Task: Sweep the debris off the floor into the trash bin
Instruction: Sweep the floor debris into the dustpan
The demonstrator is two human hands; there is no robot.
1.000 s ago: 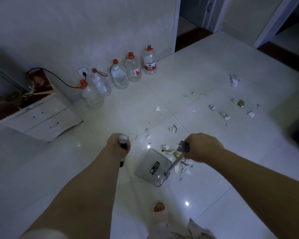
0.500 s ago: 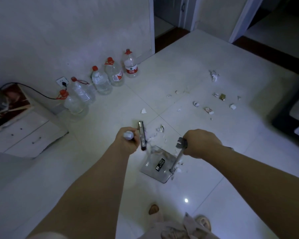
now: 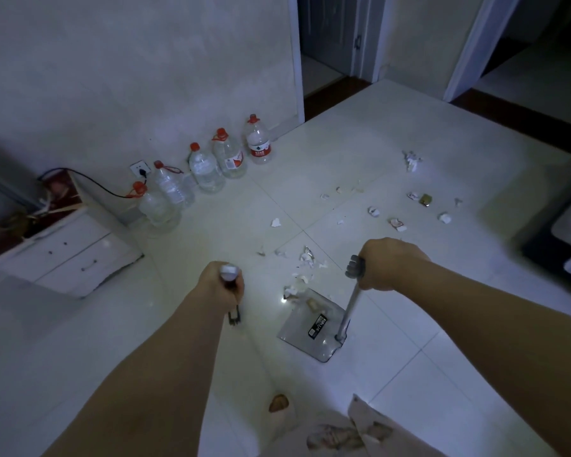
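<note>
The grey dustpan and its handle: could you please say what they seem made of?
The grey translucent dustpan looks like smooth plastic: the pale floor shows through it. Its straight silver handle looks like metal tube from its sheen, though uncertain.

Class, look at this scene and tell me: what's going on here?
A person is sweeping a tiled floor. The left hand grips a broom handle; the right hand grips the long handle of a dustpan resting on the floor. Torn paper scraps lie just past its front edge and farther across the tiles. No trash bin is in view.
</note>
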